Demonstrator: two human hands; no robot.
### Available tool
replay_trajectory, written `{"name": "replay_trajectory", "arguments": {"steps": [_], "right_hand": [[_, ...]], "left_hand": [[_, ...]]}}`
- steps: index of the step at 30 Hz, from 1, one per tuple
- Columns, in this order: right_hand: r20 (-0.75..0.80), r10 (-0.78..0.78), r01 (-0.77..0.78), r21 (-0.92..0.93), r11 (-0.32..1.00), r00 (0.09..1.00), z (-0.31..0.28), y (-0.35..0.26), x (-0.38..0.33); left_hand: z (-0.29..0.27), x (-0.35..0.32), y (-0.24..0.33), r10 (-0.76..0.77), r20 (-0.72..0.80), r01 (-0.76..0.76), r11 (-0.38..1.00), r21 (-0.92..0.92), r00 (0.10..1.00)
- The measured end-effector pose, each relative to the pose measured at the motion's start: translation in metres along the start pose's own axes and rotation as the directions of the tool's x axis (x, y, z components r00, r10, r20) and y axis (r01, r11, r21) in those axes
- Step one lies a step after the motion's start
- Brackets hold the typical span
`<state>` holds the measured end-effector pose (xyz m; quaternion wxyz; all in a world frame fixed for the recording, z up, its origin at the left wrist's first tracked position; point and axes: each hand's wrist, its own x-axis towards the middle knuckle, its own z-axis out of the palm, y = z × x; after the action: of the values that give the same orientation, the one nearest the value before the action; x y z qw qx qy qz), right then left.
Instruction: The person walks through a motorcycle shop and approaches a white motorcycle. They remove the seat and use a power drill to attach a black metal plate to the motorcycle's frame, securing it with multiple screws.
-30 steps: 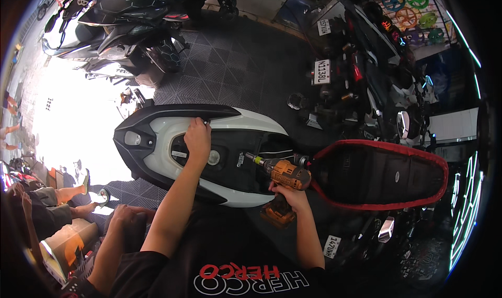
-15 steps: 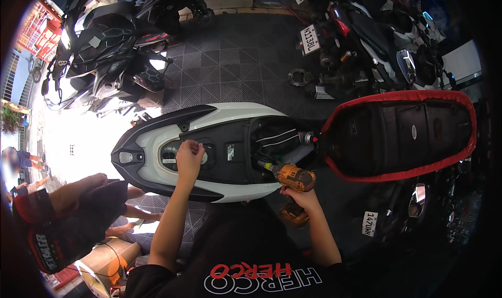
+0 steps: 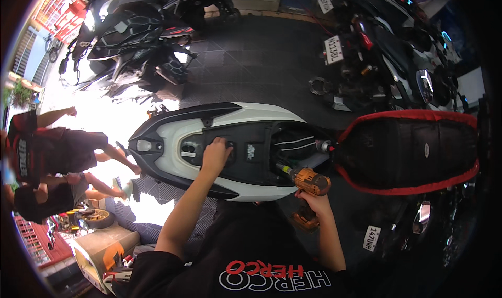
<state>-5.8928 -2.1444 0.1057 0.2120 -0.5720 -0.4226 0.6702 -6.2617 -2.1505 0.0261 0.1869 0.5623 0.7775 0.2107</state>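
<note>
A white and black scooter tail section (image 3: 266, 109) lies before me, its seat (image 3: 402, 151) swung open to the right with a red rim. Over the dark centre panel (image 3: 254, 164), my left hand (image 3: 215, 156) has its fingers curled down beside a round dark fitting; what they hold, if anything, is hidden. My right hand (image 3: 316, 201) grips an orange and black cordless drill (image 3: 309, 181). The drill's nose points left over the near edge of the open storage compartment (image 3: 285, 136). A small can with a red tip (image 3: 325, 147) lies at the compartment's right end.
Motorcycles stand close by: a black one (image 3: 130, 31) at far left, others (image 3: 387, 62) at far right. A mirror (image 3: 421, 217) and plate (image 3: 372, 238) show at near right. Two people (image 3: 57, 151) are at left, near a cardboard box (image 3: 104, 245). Dark tiles (image 3: 251, 62) cover the floor.
The view has shifted, moving the scooter rightward in the picture. My left hand has slid slightly right along the panel. The drill stays in my right hand. A person at left is now farther off.
</note>
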Motion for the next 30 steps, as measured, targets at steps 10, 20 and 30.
{"name": "replay_trajectory", "arguments": {"steps": [10,20,30], "right_hand": [[0.156,-0.094,0.139,-0.305,0.942,0.983,0.085,-0.037,0.022],[0.633,-0.325,0.693,-0.503,0.517,0.702,0.303,-0.137,0.059],[0.647,-0.061,0.579,-0.632,0.514,0.760,0.383,-0.165,0.083]], "left_hand": [[-0.157,-0.066,-0.063,-0.265,-0.604,0.261,0.960,-0.097,0.751],[-0.173,-0.052,-0.154,-0.396,-0.780,0.417,0.889,-0.191,0.485],[-0.172,-0.054,-0.167,-0.484,-0.764,0.231,0.875,-0.425,0.426]]}}
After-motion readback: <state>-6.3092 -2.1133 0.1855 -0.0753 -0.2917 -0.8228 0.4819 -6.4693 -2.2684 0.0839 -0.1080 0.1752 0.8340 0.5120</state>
